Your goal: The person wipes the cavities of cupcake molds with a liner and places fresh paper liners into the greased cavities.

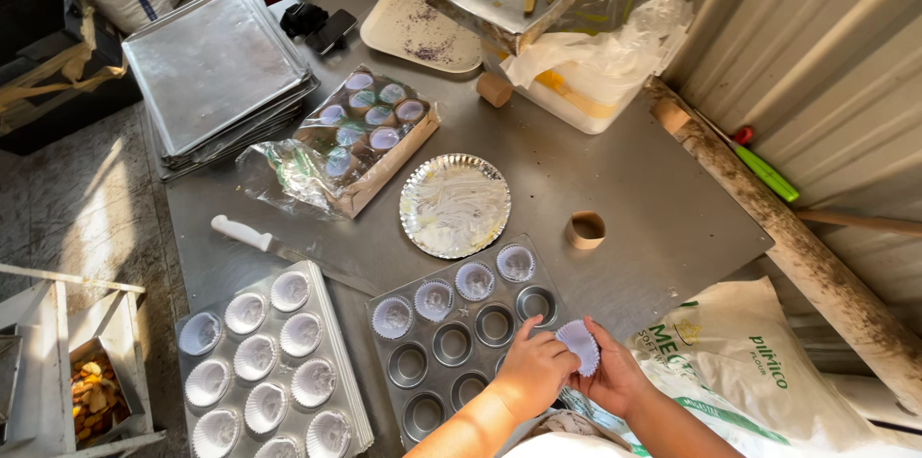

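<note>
At the table's (615,180) near edge, the left hand (533,369) and right hand (610,379) meet over a muffin tin's (451,373) corner, both pinching a stack of white paper liners (579,343) between fingertips. Four cups in the tin's far row hold liners. Left lies a fully lined tin (264,367); beyond, a foil plate (454,205) and a knife (279,249).

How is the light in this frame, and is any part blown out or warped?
Head view: hard sunlight from the left washes out the floor and glares on the stacked trays; hands and muffin tin lie in sharp, even shade; wide-lens bending at the edges.
</note>
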